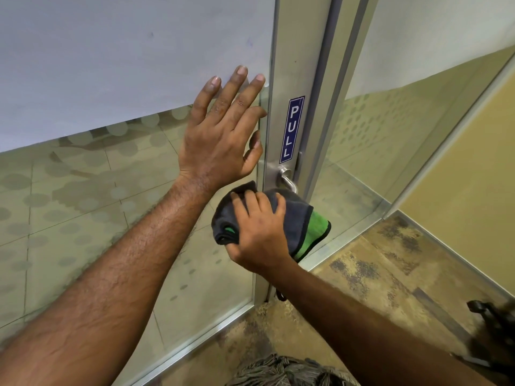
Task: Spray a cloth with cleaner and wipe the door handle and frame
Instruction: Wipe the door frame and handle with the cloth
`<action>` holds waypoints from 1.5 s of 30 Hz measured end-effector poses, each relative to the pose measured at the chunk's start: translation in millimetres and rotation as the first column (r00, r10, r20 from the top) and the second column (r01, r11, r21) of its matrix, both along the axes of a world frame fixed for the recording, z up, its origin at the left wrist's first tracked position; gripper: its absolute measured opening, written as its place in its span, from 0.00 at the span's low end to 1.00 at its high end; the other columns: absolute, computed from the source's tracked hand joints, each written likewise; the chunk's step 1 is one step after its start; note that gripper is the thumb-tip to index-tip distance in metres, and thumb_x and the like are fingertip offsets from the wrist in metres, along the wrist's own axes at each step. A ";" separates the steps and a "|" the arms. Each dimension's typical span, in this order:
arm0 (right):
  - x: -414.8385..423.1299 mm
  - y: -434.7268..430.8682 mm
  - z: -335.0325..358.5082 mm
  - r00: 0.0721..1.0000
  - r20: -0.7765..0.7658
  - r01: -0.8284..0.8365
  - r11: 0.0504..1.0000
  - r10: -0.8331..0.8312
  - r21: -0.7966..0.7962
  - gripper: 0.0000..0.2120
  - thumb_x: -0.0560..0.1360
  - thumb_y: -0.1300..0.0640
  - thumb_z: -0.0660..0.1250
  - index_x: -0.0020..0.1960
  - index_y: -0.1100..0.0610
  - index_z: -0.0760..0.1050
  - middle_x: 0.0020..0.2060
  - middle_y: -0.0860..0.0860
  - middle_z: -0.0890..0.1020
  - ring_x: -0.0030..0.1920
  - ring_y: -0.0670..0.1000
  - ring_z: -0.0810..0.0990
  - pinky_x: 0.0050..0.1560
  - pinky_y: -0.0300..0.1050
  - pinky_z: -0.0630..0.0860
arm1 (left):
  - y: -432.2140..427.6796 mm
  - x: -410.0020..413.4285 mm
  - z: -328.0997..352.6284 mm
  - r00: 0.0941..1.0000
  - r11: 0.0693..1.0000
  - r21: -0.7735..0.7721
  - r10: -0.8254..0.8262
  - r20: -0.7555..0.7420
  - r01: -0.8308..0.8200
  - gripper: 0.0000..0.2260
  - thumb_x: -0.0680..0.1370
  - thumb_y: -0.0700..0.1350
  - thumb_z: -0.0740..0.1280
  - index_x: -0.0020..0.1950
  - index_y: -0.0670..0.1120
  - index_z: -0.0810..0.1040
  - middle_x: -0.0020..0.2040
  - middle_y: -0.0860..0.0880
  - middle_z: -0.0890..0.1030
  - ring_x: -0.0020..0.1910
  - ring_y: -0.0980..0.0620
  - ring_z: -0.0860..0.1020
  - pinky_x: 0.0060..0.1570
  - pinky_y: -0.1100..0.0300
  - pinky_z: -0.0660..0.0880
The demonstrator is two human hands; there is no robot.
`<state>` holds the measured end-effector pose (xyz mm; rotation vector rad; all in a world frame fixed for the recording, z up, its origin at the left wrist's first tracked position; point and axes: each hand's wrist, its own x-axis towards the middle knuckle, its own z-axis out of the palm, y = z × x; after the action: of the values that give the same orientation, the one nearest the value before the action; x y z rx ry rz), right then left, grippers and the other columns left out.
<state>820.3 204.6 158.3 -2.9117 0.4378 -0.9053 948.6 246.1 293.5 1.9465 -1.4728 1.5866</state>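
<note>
The right hand (257, 227) is clenched around a bunched grey cloth (298, 218) with a green face and dark edging, pressing it over the lever of the metal door handle (287, 178), so that only the handle's round base and the start of its neck show above the fabric. The left hand (223, 129) grips nothing: it lies flat with fingers spread on the glass door (111, 190) (frosted above, dotted lower down), its thumb near the aluminium door frame (292, 65). On that frame, just above the handle, sits a blue vertical PULL sticker (291, 129). A mottled brown floor (376, 274) lies at the door's foot.
</note>
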 end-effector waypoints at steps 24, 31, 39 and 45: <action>-21.6 -94.3 -45.3 0.954 0.205 -0.278 0.904 0.220 0.326 0.33 0.75 0.46 0.69 0.77 0.44 0.60 0.80 0.51 0.55 0.82 0.55 0.45 0.75 0.73 0.54 | -3.0 4.5 -4.9 1.000 1.000 -0.018 -0.024 0.002 0.024 0.10 0.79 0.49 0.63 0.57 0.48 0.77 0.77 0.47 0.72 0.77 0.43 0.68 0.75 0.44 0.59; -10.6 -76.4 -27.6 0.874 0.346 -0.360 0.024 -0.340 0.933 0.17 0.79 0.54 0.67 0.66 0.54 0.71 0.55 0.54 0.82 0.56 0.53 0.82 0.58 0.52 0.80 | -3.2 4.1 -5.3 1.000 0.999 -0.023 -0.023 0.004 0.023 0.10 0.78 0.48 0.64 0.57 0.48 0.78 0.76 0.47 0.73 0.77 0.43 0.69 0.75 0.44 0.60; -11.2 -40.1 -10.1 0.840 0.292 -0.527 -0.562 -0.457 0.638 0.24 0.74 0.39 0.66 0.58 0.58 0.78 0.44 0.56 0.87 0.45 0.55 0.87 0.47 0.49 0.83 | -3.2 4.8 -5.0 1.000 1.000 -0.012 -0.006 0.000 0.006 0.10 0.78 0.49 0.64 0.57 0.48 0.77 0.76 0.46 0.72 0.77 0.42 0.68 0.75 0.44 0.57; -13.9 -18.3 -14.0 0.903 0.286 -0.426 -0.595 -0.320 0.682 0.27 0.72 0.40 0.67 0.61 0.58 0.78 0.46 0.57 0.86 0.48 0.55 0.86 0.54 0.49 0.81 | -3.0 4.7 -5.0 1.000 1.000 -0.010 0.001 0.013 -0.001 0.10 0.78 0.48 0.64 0.57 0.48 0.78 0.76 0.46 0.72 0.77 0.42 0.69 0.75 0.44 0.58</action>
<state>806.4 186.4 144.3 -0.6142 0.5141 -0.3856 953.3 243.1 288.4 1.9351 -1.4670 1.6070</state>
